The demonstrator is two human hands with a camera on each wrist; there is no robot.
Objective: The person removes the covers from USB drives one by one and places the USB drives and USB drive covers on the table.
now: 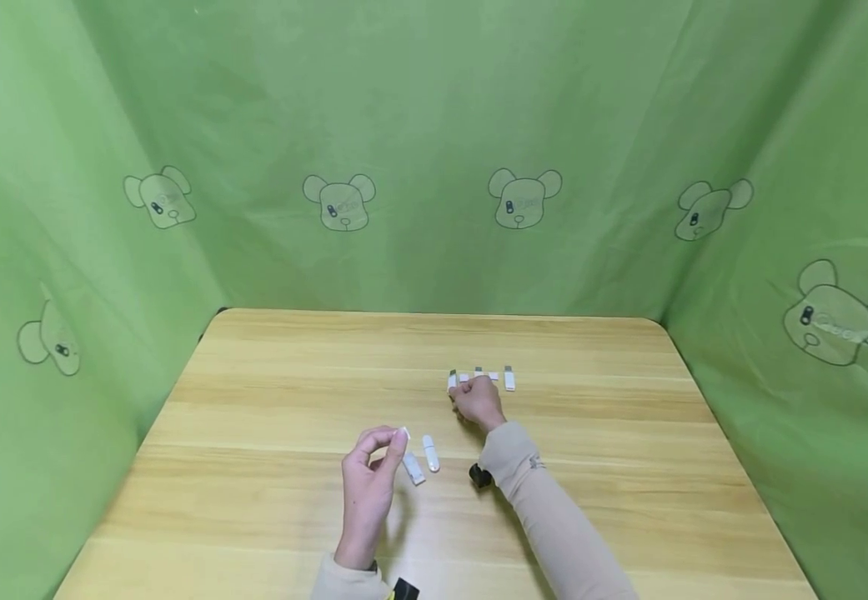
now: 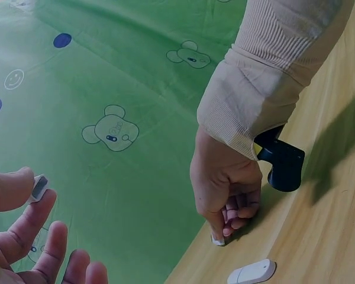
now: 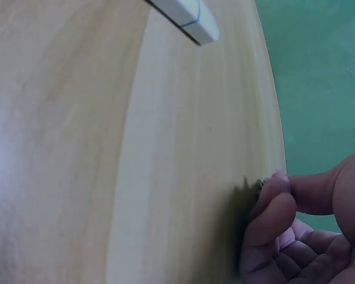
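Observation:
In the head view, my left hand [image 1: 370, 471] is raised over the near part of the table. Its thumb and index finger pinch a small white cap [image 2: 39, 188], whose hollow end shows in the left wrist view. My right hand [image 1: 480, 402] reaches to the back, pinching a white USB stick [image 1: 452, 380] at the left end of a row, its metal plug pointing away. Along that row lie a small white cap [image 1: 464, 377], a partly hidden USB stick [image 1: 479, 370], another cap [image 1: 494, 376] and an uncapped USB stick [image 1: 509, 379].
Close to my left hand lie a capped white USB stick [image 1: 431, 454] and another white stick [image 1: 413, 468] partly behind the fingers. The wooden table [image 1: 291, 367] has green curtains [image 1: 434, 267] behind it and at both sides.

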